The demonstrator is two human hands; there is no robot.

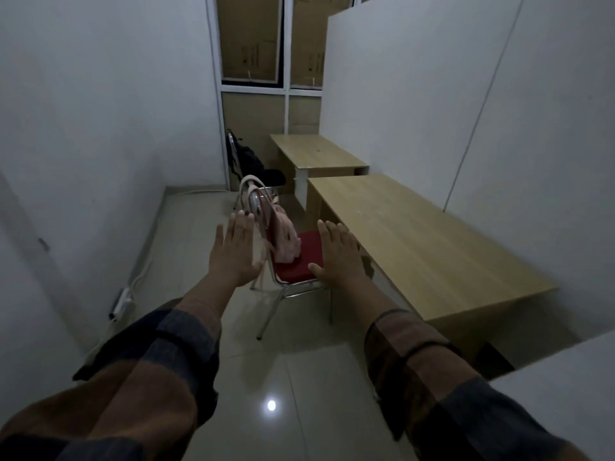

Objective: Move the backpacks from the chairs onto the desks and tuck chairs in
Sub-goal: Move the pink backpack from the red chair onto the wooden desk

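Note:
A pink backpack (283, 236) leans on the backrest of a red-seated metal chair (307, 261) that stands left of the near wooden desk (416, 234). My left hand (233, 251) and my right hand (336, 254) are stretched out in front of me, fingers straight, on either side of the chair, holding nothing. Farther back a black backpack (248, 158) sits on a second, dark chair (274, 178) beside the far wooden desk (316, 153).
White walls close in on the left and right. A power strip (123, 302) with cables lies along the left wall on the tiled floor (299, 377). A white surface (565, 394) juts in at the lower right. Panelled windows stand at the back.

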